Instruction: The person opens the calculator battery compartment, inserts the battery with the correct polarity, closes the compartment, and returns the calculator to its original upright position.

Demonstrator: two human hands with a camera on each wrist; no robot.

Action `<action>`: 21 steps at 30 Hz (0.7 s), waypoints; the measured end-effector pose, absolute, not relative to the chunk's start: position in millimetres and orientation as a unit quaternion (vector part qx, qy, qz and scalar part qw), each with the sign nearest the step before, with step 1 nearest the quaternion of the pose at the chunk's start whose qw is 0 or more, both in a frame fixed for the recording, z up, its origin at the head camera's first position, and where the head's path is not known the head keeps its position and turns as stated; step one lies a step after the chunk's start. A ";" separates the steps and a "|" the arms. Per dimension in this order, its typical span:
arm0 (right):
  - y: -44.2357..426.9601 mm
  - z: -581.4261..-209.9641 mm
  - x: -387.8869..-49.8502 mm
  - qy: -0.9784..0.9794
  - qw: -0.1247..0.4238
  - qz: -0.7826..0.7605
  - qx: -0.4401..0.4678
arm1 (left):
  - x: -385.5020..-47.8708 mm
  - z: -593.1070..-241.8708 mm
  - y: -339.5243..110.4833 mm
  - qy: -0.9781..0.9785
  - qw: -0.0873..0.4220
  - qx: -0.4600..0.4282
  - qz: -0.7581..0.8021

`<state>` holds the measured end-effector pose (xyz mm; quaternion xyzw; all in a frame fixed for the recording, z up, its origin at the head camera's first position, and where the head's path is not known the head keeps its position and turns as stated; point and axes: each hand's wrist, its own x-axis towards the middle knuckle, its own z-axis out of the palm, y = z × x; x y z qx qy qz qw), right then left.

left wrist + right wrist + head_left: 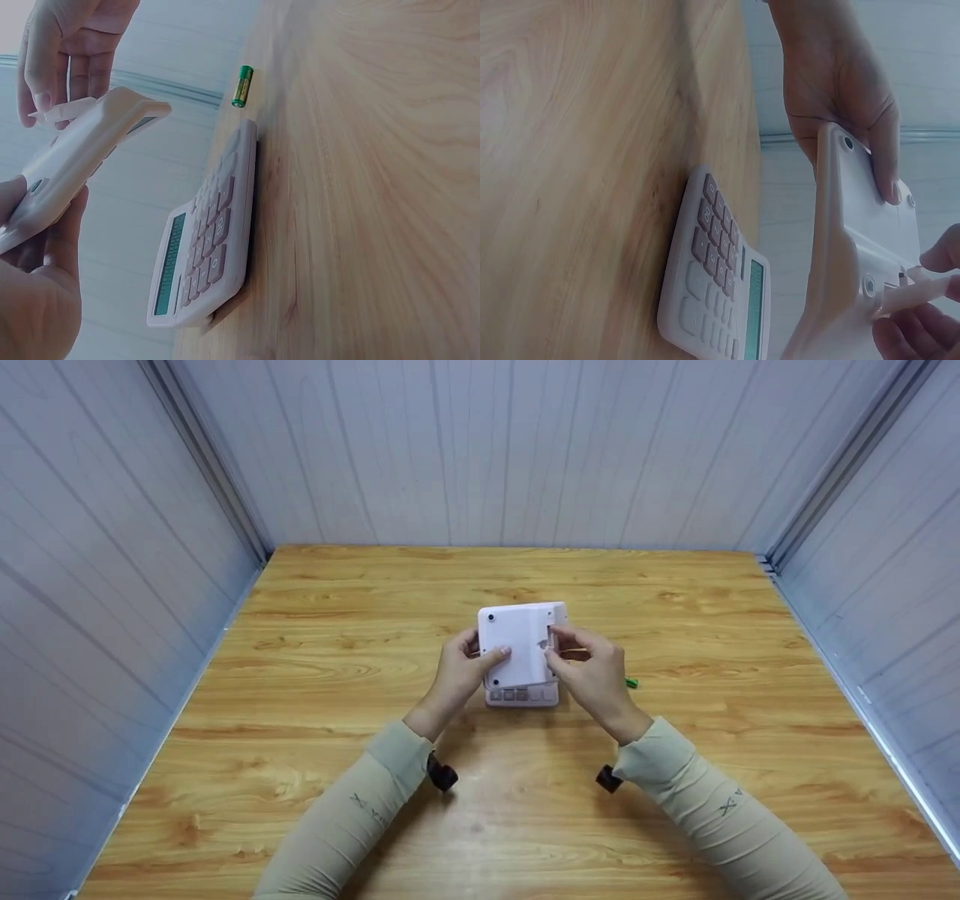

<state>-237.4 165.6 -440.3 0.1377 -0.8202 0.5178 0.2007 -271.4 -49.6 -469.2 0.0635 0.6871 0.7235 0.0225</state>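
A pale calculator is held back side up above the table, gripped at its left edge by the left hand, thumb on its back. At its right part, the right hand pinches a small white cover that stands tilted at a slot in the back. Below lies a second calculator, keys and display up, on the table. A green battery rests on the table beyond that calculator in the left wrist view; in the head view the battery shows just right of the right hand.
The wooden table reaches to pale panelled walls at the back and both sides. Black wrist devices hang at both sleeves.
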 end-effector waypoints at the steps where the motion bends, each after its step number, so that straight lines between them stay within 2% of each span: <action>1: 166.4 -439.9 -237.2 -0.819 0.202 0.519 0.136 | -271.4 -469.1 -49.8 0.687 0.024 0.062 0.723; 10: 186.6 -437.8 -247.4 -0.822 0.224 0.515 0.090 | -273.4 -471.6 -53.9 0.676 0.026 0.057 0.735; 21: 222.3 -443.3 -257.3 -0.848 0.224 0.475 0.067 | -272.2 -470.0 -59.2 0.673 0.030 0.060 0.737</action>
